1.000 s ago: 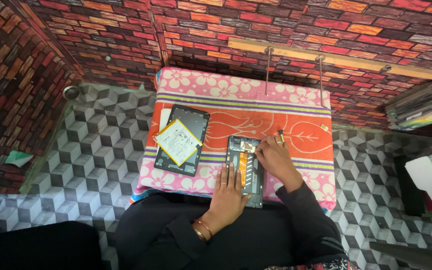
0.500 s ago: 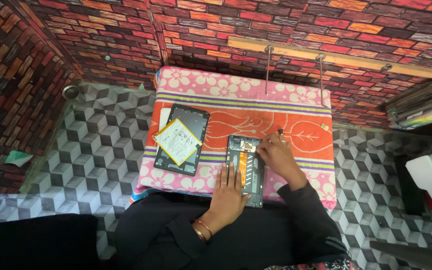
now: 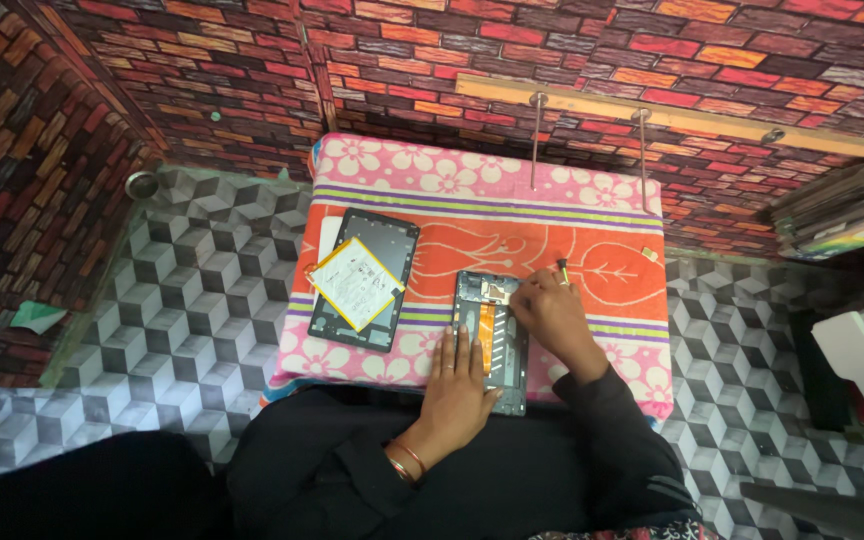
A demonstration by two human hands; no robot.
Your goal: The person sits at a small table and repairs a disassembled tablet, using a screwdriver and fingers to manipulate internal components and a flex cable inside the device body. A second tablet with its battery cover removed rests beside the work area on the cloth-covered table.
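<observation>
Opened tablet lies flat on the cloth of a small table, at about 5 o'clock from the table's middle, long axis running 12 to 6; its near end hangs toward the person's lap; orange strip visible inside, bare boards and frame around it.

Left hand rests palm down on the tablet's 7 o'clock edge, fingers spread and flat, pinning rather than gripping; nothing closed in it.

Right hand sits at the tablet's 2 o'clock corner, fingers curled in a pinch around a thin tool, likely a small screwdriver, whose dark end sticks up toward 12; tip is hidden under the hand, so cannot tell what it touches.

Handling, as a judgement: the tablet looks light, thin and stiff but fragile with its back off; ribbon and boards would not bear pressing; best held by the frame edges, flat palm on the rim as now; the cloth gives some grip against sliding.

At 9 o'clock from the tablet, well apart, a second dark panel lies flat with a yellow-edged pale battery set askew on top.

Against half a second ago: left hand sits in the same place; right hand is a touch nearer the tablet's top corner, tool end more upright; panel, battery and tablet unmoved.
</observation>
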